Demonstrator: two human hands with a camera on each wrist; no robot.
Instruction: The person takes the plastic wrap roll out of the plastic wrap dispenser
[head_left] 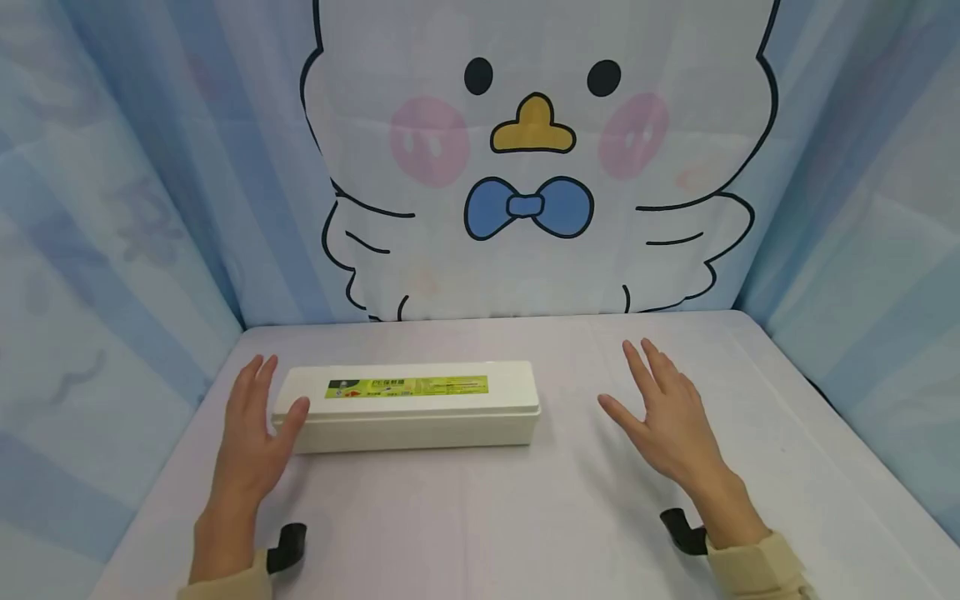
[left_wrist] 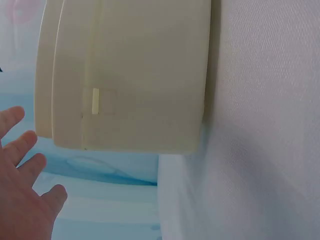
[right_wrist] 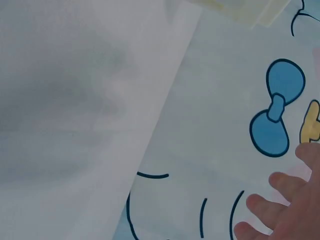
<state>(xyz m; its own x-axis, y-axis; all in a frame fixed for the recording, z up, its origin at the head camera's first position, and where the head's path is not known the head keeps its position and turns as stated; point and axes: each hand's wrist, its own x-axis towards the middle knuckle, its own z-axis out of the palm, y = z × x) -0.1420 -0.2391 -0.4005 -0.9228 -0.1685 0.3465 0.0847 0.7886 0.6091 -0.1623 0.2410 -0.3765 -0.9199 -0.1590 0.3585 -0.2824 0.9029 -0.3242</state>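
Note:
A long white cling film box (head_left: 420, 429) with a lid and a yellow-green label (head_left: 408, 387) lies across the left-centre of the table. At its left end is my left hand (head_left: 255, 446), fingers spread and thumb overlapping the box's corner in the head view. In the left wrist view, the box's end wall (left_wrist: 145, 60) fills the upper middle, and the fingers show beside it holding nothing. Off to the right of the box, my right hand (head_left: 675, 429) hovers over the table with its fingers extended and nothing in them.
A white cloth covers the table (head_left: 465, 508). Behind it hangs a curtain (head_left: 532, 275) printed with a cartoon face and blue bow tie, and blue patterned curtains (head_left: 90, 292) close off both sides. Black curved pieces (head_left: 287, 547) sit at both wrists.

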